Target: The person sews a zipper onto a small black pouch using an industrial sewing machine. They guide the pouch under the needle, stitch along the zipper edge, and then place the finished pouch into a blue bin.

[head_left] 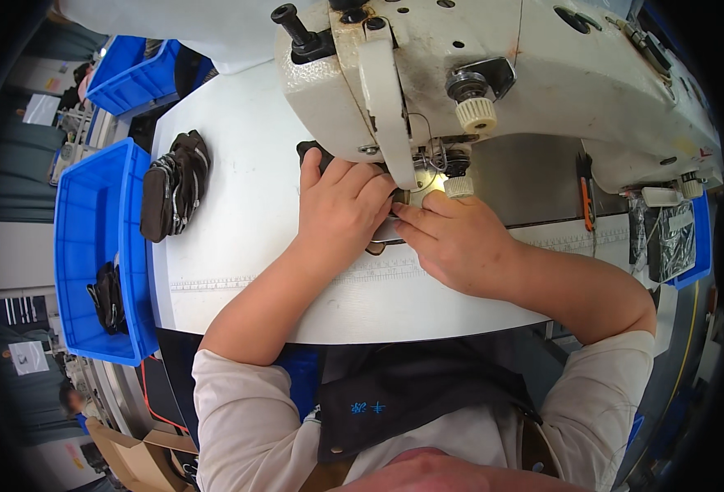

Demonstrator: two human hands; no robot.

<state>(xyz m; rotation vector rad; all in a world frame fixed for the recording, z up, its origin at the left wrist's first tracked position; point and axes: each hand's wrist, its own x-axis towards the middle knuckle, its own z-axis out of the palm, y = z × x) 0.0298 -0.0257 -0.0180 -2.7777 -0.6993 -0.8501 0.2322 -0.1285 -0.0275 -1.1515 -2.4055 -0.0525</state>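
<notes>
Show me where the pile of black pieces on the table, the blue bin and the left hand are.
pile of black pieces [175, 187], head view, middle of the stack.
blue bin [79, 238], head view, bare floor.
left hand [339, 209], head view, back of the hand.

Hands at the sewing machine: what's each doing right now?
Left hand: flat, pressing a dark fabric piece.
Right hand: fingertips on something at the needle; grip cannot be told.

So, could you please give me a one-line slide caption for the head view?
Both hands, left hand and right hand, press a dark piece under a sewing machine.
</notes>
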